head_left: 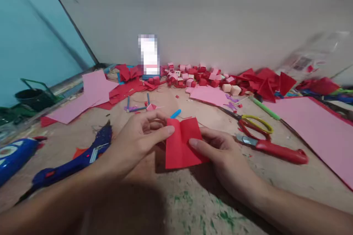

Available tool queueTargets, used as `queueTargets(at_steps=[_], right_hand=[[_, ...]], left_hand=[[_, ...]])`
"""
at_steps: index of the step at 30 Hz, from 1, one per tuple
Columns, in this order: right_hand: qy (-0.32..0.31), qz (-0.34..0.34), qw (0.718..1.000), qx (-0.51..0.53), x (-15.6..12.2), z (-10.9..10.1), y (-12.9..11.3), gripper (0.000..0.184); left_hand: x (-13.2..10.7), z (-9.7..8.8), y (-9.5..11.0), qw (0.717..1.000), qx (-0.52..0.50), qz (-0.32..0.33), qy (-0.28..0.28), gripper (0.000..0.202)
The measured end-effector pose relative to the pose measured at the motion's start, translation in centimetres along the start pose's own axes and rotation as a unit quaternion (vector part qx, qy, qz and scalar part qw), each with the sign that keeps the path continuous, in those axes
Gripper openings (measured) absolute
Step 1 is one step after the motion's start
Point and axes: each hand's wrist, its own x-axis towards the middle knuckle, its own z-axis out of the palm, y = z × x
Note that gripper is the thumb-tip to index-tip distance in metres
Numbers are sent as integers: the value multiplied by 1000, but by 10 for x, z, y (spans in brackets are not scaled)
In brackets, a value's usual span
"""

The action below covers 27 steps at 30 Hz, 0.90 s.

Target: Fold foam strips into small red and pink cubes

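Note:
A small piece of red paper (pixel 176 150) with a crease down its middle is held up between both hands, a little above the table. My left hand (pixel 143 136) pinches its left edge, thumb on the near face. On the right edge, my right hand (pixel 217 147) grips it the same way, with the fingers behind the sheet. Just beyond the paper shows the tip of a blue stick (pixel 175 113). Scissors (pixel 253 125) with yellow and red handles and a red-handled cutter knife (pixel 278 149) lie beside my right hand.
A blue glue gun (pixel 79 159) lies left of my left forearm. Pink paper sheets (pixel 96 91) are at the left, another pink sheet (pixel 314 125) at the right. Several small red and pink paper cubes (pixel 190 75) are heaped by the wall, near a lit phone (pixel 149 55).

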Motion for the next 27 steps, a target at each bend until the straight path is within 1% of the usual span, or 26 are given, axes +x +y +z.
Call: queueTargets(at_steps=[2,4,7,9,10,11,12,13,15,16,17,18,19,21,24,27], right_hand=[[18,7,1000,21,-2,2,1,16],[33,11,999,33,-2,3,1,17],[51,13,998,32,-2,3,1,20],[58,9,998,23,-1,3,0,20],[60,5,998,17,-1,4,0,19],[60,4,998,11,0,4,0,18],[58,3,998,7,0,4,0,17],[57,2,998,4,0,5,0,17],[52,-1,999,-2,0,5,0,17],[49,-2,999,-6,0,5,0,18],[49,-5,999,-10,0,5,0,18],[47,-8,999,-14,0,5,0,18],[44,-10,999,-19,0,5,1,17],[37,-16,999,-27,0,4,1,16],[30,-25,999,-26,0,3,2,15],[29,-32,999,5,0,4,2,13]], left_hand=[[-2,4,0,999,-11,-3,47,17],[-3,7,1,997,-8,-2,77,16],[-3,9,1,996,20,3,90,16],[-4,8,2,991,78,36,107,16],[-4,7,2,982,125,70,121,18],[-4,6,2,967,183,118,132,21],[-5,5,1,943,245,179,135,23],[-6,3,0,910,309,245,125,25],[-8,1,-2,829,421,359,77,27],[-9,1,-4,791,465,393,52,27],[-10,0,-6,760,500,414,33,26],[-11,0,-8,737,527,422,19,21],[-11,1,-9,723,546,423,9,16],[-12,2,-10,712,558,426,2,9],[-11,3,-11,719,548,427,4,12],[-10,3,-13,725,538,431,5,16]])
